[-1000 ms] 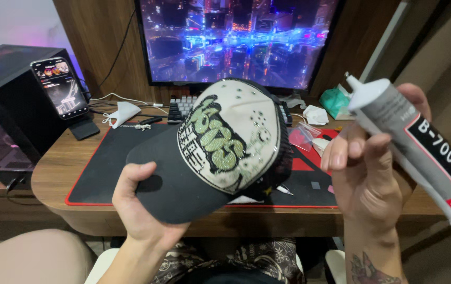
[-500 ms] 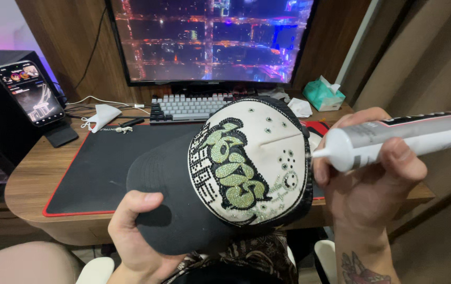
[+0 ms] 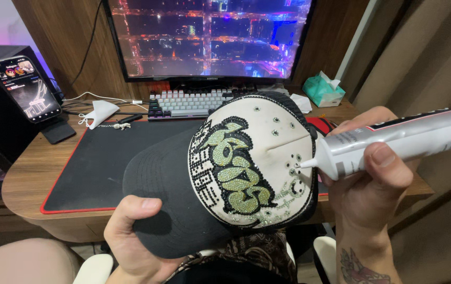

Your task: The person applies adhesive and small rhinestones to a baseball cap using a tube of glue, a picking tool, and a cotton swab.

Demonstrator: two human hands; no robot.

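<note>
My left hand (image 3: pixel 130 236) grips the black brim of a cap (image 3: pixel 225 179) and holds it up over my lap. The cap has a cream front panel covered with green and black rhinestone lettering and a few loose studs. My right hand (image 3: pixel 367 184) is closed around a silver glue tube (image 3: pixel 404 139), held sideways. The tube's thin white nozzle touches the cream panel at its right side, among the studs.
A wooden desk (image 3: pixel 23 181) carries a black mat with a red edge (image 3: pixel 94 163), a white and grey keyboard (image 3: pixel 188 102), a large lit monitor (image 3: pixel 209 37), a phone on a stand (image 3: pixel 25 89), a white face mask (image 3: pixel 99 111) and a teal tissue pack (image 3: pixel 322 89).
The tube swung from upright to sideways and its nozzle came down onto the cap's cream panel. The cap has tilted and the view has dipped closer to it.
</note>
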